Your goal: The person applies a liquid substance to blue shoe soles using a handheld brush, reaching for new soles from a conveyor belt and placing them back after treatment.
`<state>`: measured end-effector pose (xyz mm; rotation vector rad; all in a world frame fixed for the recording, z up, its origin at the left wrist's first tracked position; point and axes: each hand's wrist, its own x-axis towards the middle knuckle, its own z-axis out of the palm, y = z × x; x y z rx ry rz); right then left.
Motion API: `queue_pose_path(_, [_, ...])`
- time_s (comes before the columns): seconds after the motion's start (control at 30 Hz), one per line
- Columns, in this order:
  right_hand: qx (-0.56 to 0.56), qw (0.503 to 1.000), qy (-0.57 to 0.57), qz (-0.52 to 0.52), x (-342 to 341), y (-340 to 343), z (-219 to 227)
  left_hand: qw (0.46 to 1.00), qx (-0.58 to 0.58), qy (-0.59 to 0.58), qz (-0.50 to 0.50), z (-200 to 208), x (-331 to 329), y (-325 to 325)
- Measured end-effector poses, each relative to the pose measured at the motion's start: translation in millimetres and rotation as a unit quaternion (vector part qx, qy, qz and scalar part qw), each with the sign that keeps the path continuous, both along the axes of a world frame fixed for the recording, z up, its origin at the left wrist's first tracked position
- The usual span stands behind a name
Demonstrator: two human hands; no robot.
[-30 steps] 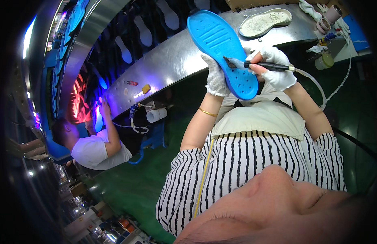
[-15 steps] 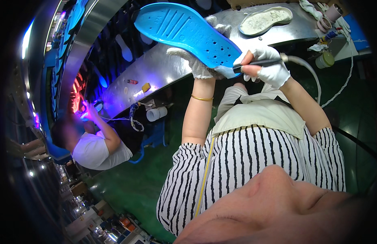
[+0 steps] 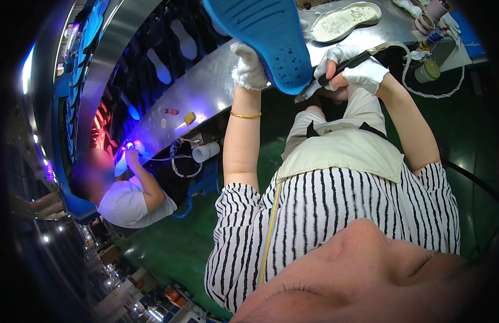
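Note:
A blue shoe sole (image 3: 268,37) is held up in front of me, its far end running out of the top of the picture. My left hand (image 3: 249,67), in a white glove, grips it by its left edge, most of the fingers hidden behind it. My right hand (image 3: 359,70) wears a white glove with bare fingertips showing. It is closed around the black handle of a brush (image 3: 350,63) fed by a pale hose (image 3: 397,45). The brush's grey tip (image 3: 307,92) is beside the sole's near right edge; whether they touch I cannot tell.
A white sole (image 3: 346,21) lies on the metal bench (image 3: 217,75) behind. Rolls of tape (image 3: 425,23) and a green-lidded jar (image 3: 427,71) are at the right. Left, a co-worker (image 3: 136,188) sits by a line carrying soles, near a yellow block (image 3: 190,118) and a white cup (image 3: 206,152).
The sole has turned more upright and tilted. My left hand has shifted left. The brush tip has moved from the sole's near end to beside its right edge.

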<state>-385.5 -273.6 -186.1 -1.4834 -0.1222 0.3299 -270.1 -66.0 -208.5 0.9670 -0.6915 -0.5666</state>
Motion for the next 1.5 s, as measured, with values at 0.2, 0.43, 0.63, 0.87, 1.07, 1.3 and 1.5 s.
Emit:
queue_pose_path(0.2, [-0.129, 0.983, -0.128, -0.001, -2, 12, -2, 0.995, 0.084, 0.003, -0.055, 23, 9, -11])
queue_pose_path(0.43, [-0.063, 0.992, -0.105, 0.016, 12, 9, 7, 0.971, 0.222, 0.085, -0.013, 29, 11, -14])
queue_pose_path(0.63, [-0.101, 0.986, -0.130, 0.003, 11, 14, -3, 0.943, 0.313, 0.108, 0.035, 25, 27, -15])
queue_pose_path(0.87, [-0.105, 0.975, -0.190, -0.035, 23, 0, 8, 0.945, 0.318, 0.065, 0.033, 26, 22, -13])
queue_pose_path(1.07, [-0.147, 0.973, -0.176, 0.032, 20, -11, 17, 0.962, 0.232, 0.119, 0.085, 30, 24, -2])
queue_pose_path(1.3, [-0.037, 0.974, -0.193, -0.110, 22, -22, 14, 0.970, -0.080, 0.079, 0.217, 11, 25, 34])
queue_pose_path(1.5, [0.007, 0.973, -0.174, -0.154, 16, -11, -13, 0.880, -0.187, 0.430, -0.072, -35, -18, 28])
